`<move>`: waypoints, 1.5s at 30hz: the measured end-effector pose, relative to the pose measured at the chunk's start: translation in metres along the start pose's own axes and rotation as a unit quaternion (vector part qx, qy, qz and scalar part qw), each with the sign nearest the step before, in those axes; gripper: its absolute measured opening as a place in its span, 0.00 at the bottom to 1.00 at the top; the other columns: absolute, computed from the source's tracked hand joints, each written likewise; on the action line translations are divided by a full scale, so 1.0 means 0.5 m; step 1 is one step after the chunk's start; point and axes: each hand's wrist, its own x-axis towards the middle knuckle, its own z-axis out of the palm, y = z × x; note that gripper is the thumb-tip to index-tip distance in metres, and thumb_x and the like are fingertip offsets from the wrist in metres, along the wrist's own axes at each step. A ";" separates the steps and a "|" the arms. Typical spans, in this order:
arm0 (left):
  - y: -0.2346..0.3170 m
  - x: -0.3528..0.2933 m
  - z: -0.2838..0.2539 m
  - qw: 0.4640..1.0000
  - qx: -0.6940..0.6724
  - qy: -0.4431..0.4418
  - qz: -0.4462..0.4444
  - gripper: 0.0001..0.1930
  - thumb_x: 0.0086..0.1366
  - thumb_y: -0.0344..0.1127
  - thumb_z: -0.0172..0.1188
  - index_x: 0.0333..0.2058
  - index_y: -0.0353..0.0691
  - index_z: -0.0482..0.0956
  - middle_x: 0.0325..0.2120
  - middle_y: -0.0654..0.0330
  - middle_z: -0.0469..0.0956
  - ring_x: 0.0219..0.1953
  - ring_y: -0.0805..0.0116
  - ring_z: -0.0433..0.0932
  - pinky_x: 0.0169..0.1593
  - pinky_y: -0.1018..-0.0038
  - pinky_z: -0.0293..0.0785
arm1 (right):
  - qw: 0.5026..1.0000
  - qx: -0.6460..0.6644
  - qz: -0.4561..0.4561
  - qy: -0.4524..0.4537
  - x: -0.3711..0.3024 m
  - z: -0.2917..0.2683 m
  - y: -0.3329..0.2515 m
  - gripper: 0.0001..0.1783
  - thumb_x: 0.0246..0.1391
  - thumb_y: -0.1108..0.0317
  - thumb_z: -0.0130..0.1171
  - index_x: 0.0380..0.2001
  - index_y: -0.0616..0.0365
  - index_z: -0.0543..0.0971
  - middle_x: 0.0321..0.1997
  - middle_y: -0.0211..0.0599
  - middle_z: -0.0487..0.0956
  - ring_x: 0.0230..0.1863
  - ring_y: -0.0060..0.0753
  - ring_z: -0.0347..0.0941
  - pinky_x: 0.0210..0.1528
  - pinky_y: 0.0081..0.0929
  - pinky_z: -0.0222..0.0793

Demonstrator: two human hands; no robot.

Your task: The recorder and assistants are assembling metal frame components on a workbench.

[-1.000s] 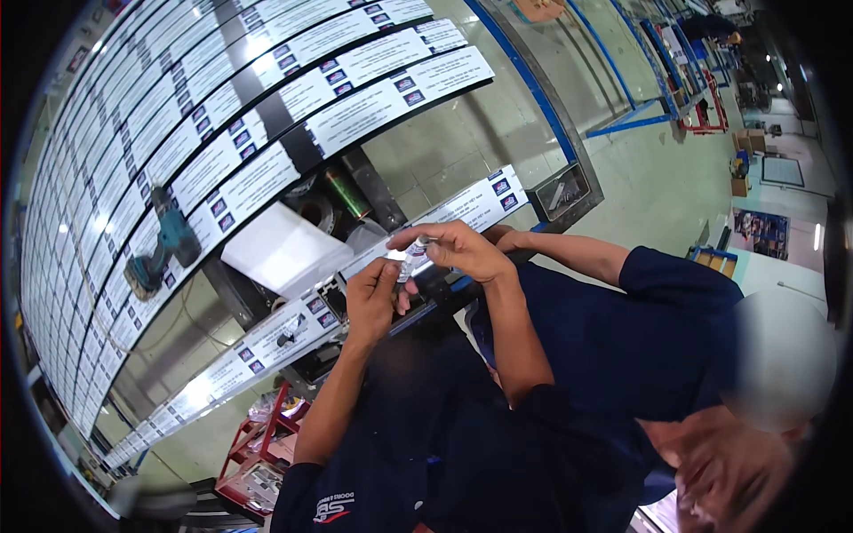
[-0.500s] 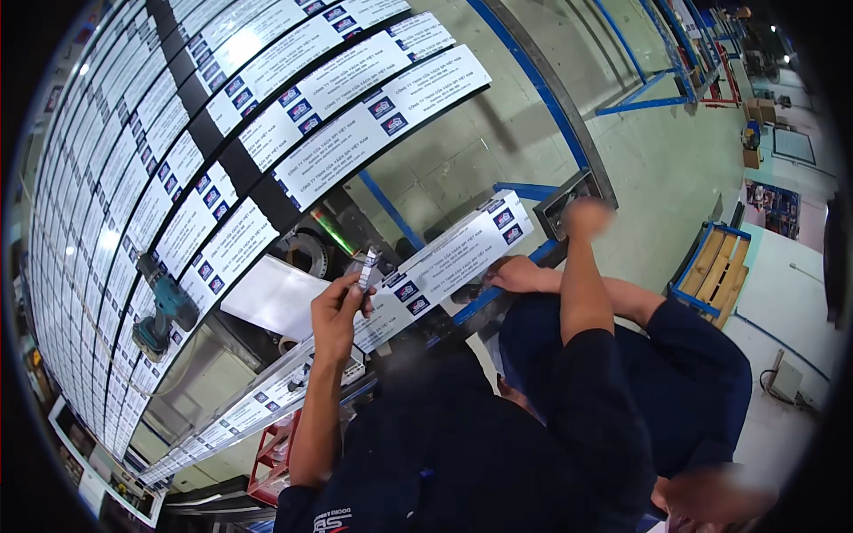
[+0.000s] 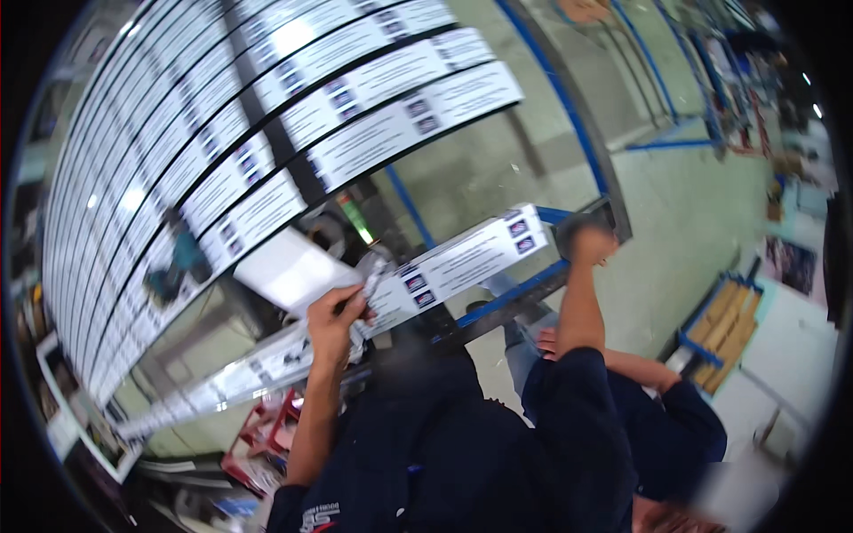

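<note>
My left hand (image 3: 336,322) is closed, with thumb and fingertips pinching a narrow strip of whitish film (image 3: 370,282). This strip is blurred and lies close to the left part of a long white profile covered in printed film (image 3: 466,266). At the far right end of that profile, my right hand (image 3: 593,245) is beside the dark corner of a metal frame (image 3: 615,218). Motion smears its fingers, so what they hold does not show. A co-worker's hand (image 3: 548,341) is below my right forearm, apart from the profile.
White film-covered slats (image 3: 400,129) lie in rows at the left and far side. A teal cordless drill (image 3: 185,258) rests on them. A white sheet (image 3: 289,269) and a green-lit tube (image 3: 354,218) are beyond my left hand. Wooden pallet-like boards (image 3: 724,329) stand right.
The view has shifted. My left hand has brought the strip down closer to the profile. The co-worker has moved away from the profile, and that hand is now lower.
</note>
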 end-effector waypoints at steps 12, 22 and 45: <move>0.028 -0.233 0.087 0.994 -0.040 -0.052 0.083 0.08 0.75 0.23 0.63 0.49 0.29 0.84 0.38 0.55 0.87 0.35 0.69 0.89 0.37 0.75 0.85 | 0.514 0.723 0.086 -0.454 -0.711 -0.541 0.014 0.17 0.63 0.75 0.68 0.51 0.49 0.75 0.34 0.29 0.78 0.31 0.28 0.77 0.36 0.27 0.74; -0.085 -0.410 -0.033 0.928 0.100 0.041 0.356 0.09 0.65 0.19 0.68 0.43 0.33 0.87 0.41 0.58 0.84 0.39 0.70 0.83 0.41 0.74 0.79 | 0.405 0.699 0.037 -0.588 -0.936 -0.696 0.146 0.10 0.79 0.57 0.56 0.44 0.49 0.70 0.21 0.26 0.63 0.17 0.23 0.58 0.19 0.29 0.56; -0.161 -0.537 -0.137 0.850 0.401 -0.090 0.330 0.07 0.62 0.36 0.72 0.34 0.40 0.88 0.36 0.55 0.87 0.37 0.47 0.83 0.43 0.56 0.83 | 0.331 0.701 -0.026 -0.631 -0.813 -0.650 0.124 0.16 0.80 0.61 0.52 0.32 0.48 0.67 0.18 0.21 0.57 0.13 0.18 0.49 0.16 0.26 0.46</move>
